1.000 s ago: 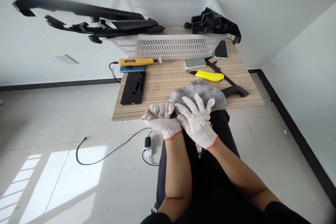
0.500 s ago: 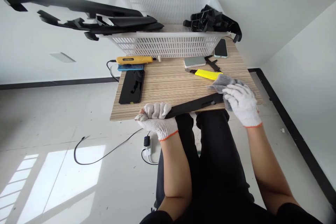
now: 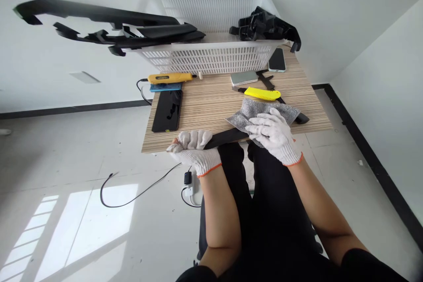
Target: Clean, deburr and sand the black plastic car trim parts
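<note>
Both my hands wear white knit gloves with orange cuffs. My left hand (image 3: 194, 147) is closed around the near end of a long black plastic trim strip (image 3: 224, 138) at the table's front edge. Over the strip's middle, my right hand (image 3: 272, 134) presses a grey cloth (image 3: 246, 112) with its fingers laid on top. The cloth hides part of the strip, whose far end shows beyond it at the right. Just behind the cloth lies a yellow-handled knife (image 3: 262, 93).
A white plastic basket (image 3: 218, 55) holds black trim parts (image 3: 99, 13) that jut out left, and more black parts (image 3: 261, 26) at right. On the wooden table (image 3: 205, 101) are a yellow corded tool (image 3: 170, 78), a black phone (image 3: 167, 111), another phone (image 3: 276, 59) and a grey-white box (image 3: 243, 78).
My right hand has slid left along the strip with the cloth, uncovering the strip's right end. My left hand keeps its hold.
</note>
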{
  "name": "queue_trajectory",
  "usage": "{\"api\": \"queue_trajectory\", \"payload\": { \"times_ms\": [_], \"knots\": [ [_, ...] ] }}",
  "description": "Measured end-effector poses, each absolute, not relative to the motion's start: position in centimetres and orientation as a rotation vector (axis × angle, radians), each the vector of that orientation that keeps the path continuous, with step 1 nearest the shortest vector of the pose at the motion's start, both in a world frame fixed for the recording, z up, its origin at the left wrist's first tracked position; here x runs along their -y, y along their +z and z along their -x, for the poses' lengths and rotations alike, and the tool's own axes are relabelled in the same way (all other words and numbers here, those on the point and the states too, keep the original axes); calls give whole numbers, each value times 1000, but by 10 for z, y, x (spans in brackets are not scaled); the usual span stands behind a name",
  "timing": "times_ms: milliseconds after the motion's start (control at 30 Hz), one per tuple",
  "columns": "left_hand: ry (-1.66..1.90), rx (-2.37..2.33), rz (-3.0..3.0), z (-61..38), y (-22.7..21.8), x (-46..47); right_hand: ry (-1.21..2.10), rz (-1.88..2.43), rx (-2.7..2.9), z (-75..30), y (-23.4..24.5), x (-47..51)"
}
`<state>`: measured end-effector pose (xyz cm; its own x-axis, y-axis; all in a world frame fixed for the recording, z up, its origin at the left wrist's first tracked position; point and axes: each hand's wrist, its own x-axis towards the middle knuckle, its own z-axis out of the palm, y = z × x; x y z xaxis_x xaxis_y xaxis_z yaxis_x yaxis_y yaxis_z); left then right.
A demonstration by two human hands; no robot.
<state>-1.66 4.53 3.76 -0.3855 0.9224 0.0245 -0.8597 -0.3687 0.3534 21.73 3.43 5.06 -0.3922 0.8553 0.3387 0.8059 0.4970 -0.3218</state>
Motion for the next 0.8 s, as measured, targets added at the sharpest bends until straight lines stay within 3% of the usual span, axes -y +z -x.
{"api": "queue_trajectory", "payload": {
  "times_ms": [200,433,600,800],
  "knots": [
    [1899,-455,-116,8,46,-45,198,1587,2107,-238,75,-29],
    [1881,-449,-138,6,48,-44,605,1774,2014,-219,91,-36],
    [1881,-424,-200,6,46,-42,549,1772,1998,-229,90,-35],
    [1829,-415,-147,3,43,-44,506,2095,1972,-246,104,-33]
  ]
}}
